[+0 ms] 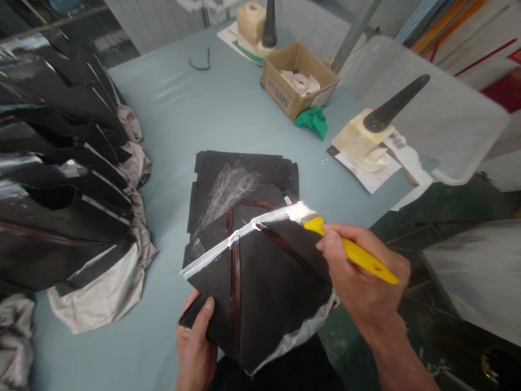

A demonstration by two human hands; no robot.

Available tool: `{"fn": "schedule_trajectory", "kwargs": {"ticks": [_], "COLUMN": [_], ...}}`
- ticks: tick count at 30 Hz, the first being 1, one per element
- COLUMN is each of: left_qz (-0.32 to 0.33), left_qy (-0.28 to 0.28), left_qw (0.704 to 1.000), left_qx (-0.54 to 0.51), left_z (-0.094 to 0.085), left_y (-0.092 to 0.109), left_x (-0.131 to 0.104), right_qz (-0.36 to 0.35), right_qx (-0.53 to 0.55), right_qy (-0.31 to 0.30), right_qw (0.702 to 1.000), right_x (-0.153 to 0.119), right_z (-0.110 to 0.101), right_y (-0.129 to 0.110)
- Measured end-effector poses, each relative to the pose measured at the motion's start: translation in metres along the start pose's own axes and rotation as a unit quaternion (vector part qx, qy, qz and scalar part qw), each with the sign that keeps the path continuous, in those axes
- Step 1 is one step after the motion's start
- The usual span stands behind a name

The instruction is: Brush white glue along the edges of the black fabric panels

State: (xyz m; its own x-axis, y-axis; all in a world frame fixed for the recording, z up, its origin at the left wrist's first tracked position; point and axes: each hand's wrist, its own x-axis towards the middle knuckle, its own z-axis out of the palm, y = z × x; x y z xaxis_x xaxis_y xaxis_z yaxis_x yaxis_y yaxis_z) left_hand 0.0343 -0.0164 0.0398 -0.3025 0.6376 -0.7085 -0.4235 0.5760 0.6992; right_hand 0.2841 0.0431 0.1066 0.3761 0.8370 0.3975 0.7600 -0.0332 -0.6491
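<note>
My right hand [362,266] grips a paintbrush [354,250] by its yellow handle. White paste coats the bristles, which touch the right end of a white-coated strip along the upper edge of a dark leather piece [280,282]. Brown zips run across that piece, and pale cloth shows at its lower right edge. At the lower left, my left hand [199,331] pinches the piece, thumb on top and the other fingers mostly hidden beneath. Under its far edge lies a black board [260,168] smeared with white.
Stacked dark leather pieces [52,212] with pale linings cover the left side. At the back stand a cardboard box [280,92], a green cloth [312,122] and a stained container [250,27]. Another stained container [354,136] with a black handle sits at right by a brush [401,152].
</note>
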Motion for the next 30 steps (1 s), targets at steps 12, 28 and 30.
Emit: {"fn": "schedule_trajectory", "kwargs": {"ticks": [12,28,30], "left_qz": [0.000,-0.012,-0.012], "left_qy": [0.003,0.038,0.034], "left_qw": [1.000,0.999,0.999], "left_qx": [-0.002,-0.024,-0.026], "left_z": [-0.002,0.007,0.008], "left_y": [-0.002,0.000,0.000], "left_x": [0.002,0.002,0.002], "right_qz": [0.055,-0.244,-0.230], "right_qx": [0.152,0.123,0.098], "right_qy": [-0.071,-0.144,-0.148], "right_qw": [0.984,0.951,0.957], "right_x": [0.006,0.021,0.022], "right_z": [0.018,0.022,0.008], "right_y": [-0.003,0.014,0.018]}}
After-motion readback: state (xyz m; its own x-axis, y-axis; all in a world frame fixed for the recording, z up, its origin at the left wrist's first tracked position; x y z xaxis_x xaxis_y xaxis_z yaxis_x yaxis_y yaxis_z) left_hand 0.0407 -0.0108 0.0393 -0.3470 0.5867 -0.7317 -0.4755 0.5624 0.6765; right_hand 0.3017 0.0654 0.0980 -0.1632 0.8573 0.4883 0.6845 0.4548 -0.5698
